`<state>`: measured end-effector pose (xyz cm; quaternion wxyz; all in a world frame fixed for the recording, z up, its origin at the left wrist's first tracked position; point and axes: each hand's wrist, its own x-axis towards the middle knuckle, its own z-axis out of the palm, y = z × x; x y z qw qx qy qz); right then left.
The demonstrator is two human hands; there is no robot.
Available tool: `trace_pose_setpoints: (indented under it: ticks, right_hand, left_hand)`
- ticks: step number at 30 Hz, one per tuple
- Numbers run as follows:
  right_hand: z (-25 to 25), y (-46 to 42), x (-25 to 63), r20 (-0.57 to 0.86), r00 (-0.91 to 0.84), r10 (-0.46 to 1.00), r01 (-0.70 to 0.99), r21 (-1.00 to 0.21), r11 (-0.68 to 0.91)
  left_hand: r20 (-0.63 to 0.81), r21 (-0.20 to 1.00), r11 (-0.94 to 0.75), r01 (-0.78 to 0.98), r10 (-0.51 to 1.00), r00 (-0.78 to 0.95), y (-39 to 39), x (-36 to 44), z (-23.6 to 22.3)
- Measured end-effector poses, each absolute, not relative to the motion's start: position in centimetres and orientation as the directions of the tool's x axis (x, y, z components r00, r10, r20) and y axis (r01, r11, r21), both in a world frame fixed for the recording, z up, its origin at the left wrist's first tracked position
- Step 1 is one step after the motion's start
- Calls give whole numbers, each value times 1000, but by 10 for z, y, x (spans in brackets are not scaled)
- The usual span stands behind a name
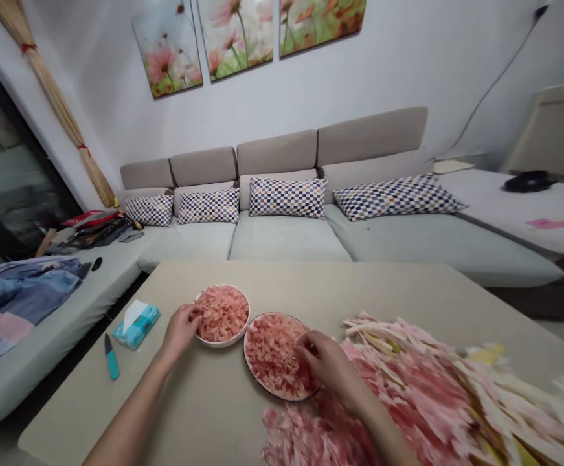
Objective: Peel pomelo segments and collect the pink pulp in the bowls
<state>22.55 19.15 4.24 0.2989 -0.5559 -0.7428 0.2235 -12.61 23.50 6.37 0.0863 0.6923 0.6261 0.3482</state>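
A white bowl heaped with loose pink pulp pieces, which look like pomelo flesh, stands left of centre. At its left rim is my left hand, fingers curled in over the edge and touching the pulp; what they grip is hidden. Just right of the bowl sits a dark-rimmed plate piled with similar pink pulp. Over the plate's right side my right hand is bent down, thumb and fingers closed together at the pulp. Whatever lies between these fingertips cannot be made out.
On the table's right lies a large heap of pink and whitish peel-like strips, with loose pink pieces in front. A tissue pack and a turquoise-handled knife lie at left. Behind the table runs a sofa.
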Motion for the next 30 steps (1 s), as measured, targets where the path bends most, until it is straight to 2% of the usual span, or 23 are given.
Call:
trace_pose_setpoints:
  ticks: [5, 10, 15, 18, 21, 26, 30]
  right_hand:
    - [39, 190, 225, 194, -224, 955, 686, -665, 296]
    - [46, 189, 228, 209, -190, 959, 636, -718, 283]
    - [59, 185, 213, 290, -164, 943, 581, -744, 330]
    - [66, 182, 196, 280, -217, 935, 567, -744, 354]
    - [75, 179, 187, 278, -261, 924, 558, -738, 380]
    - [90, 173, 192, 289, -285, 914, 524, -752, 400]
    - [91, 174, 199, 300, -283, 911, 514, -755, 408]
  left_hand:
    - [403, 544, -227, 808, 915, -14, 240, -125, 51]
    - [438, 526, -244, 815, 899, -13, 236, -125, 43]
    - [490, 426, -325, 844, 867, 87, 237, -96, 54]
    - [424, 330, -455, 827, 854, 301, 248, -60, 62]
    - [342, 262, -506, 822, 845, 411, 263, -32, 68]
    - [239, 185, -512, 839, 852, 466, 275, -22, 78]
    - [216, 167, -502, 849, 859, 465, 274, -25, 77]
